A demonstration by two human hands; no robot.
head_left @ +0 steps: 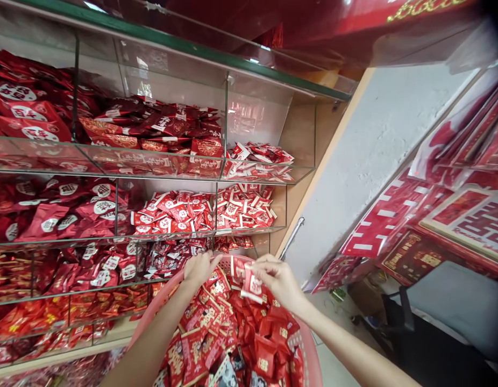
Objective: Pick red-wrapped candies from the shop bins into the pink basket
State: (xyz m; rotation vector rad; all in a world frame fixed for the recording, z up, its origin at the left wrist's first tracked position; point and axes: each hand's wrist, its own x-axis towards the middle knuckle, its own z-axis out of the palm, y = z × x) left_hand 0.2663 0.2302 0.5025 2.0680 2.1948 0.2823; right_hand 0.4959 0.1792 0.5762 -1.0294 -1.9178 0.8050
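A pink plastic basket (309, 349) with a perforated rim stands in front of me, filled with small red wrapped packets (265, 355). My left hand (198, 269) grips its far rim, the thumb laid along the edge and the other fingers mostly hidden. Over the far right part of the basket, my right hand (275, 277) pinches a small red-and-white candy packet (252, 285) between thumb and fingers. Just left of that packet another similar one (237, 266) shows near the rim; whether my fingers touch it too I cannot tell.
Glass-fronted shelves (184, 236) with divided compartments hold piles of red packets (244, 207) at the left and ahead. A pale wall (365, 140) slopes to the right. Red decorations (467, 226) hang there, above a black chair (418, 322).
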